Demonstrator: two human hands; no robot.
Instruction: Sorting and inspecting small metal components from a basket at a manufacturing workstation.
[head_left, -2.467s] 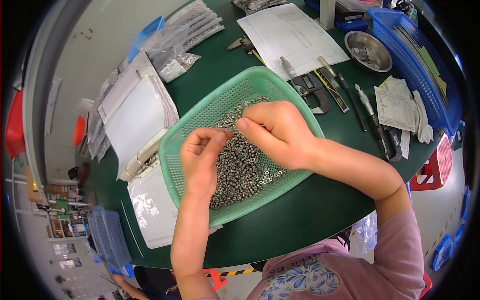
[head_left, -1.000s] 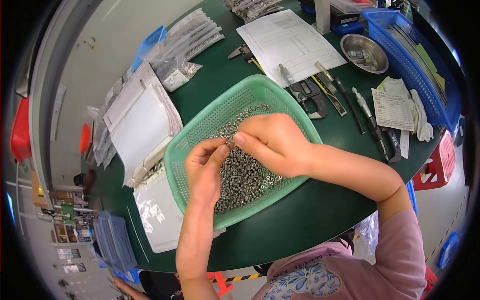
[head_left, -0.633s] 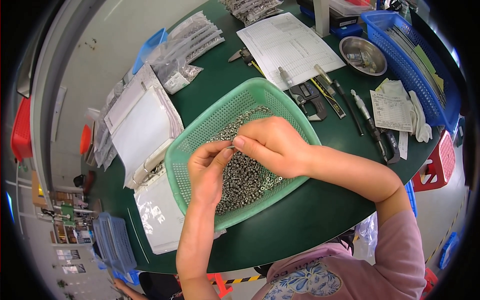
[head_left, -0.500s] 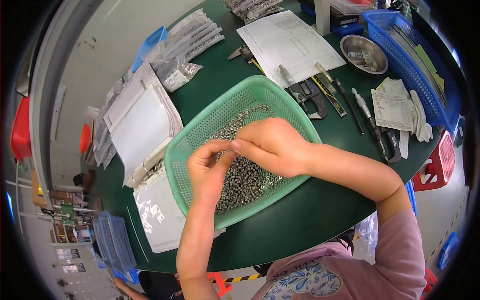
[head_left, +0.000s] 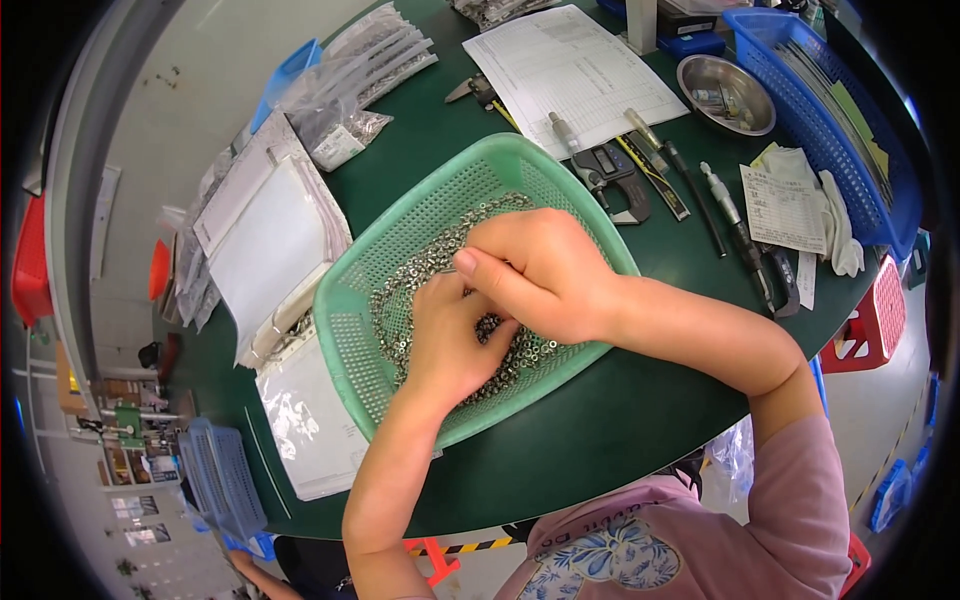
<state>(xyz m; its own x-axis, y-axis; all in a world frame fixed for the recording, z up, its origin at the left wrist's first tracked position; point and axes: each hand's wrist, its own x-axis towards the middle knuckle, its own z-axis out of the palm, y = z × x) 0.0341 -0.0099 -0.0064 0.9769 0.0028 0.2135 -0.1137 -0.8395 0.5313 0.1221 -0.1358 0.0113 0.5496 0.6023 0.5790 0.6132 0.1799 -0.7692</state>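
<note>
One green perforated basket (head_left: 400,225) sat near the tabletop (head_left: 620,420) front edge, with bare room beside it. Both hands worked its heap of small metal nuts (head_left: 420,275): left hand (head_left: 450,335) cupped loosely; right hand (head_left: 535,270) pinched, its contents hidden.
</note>
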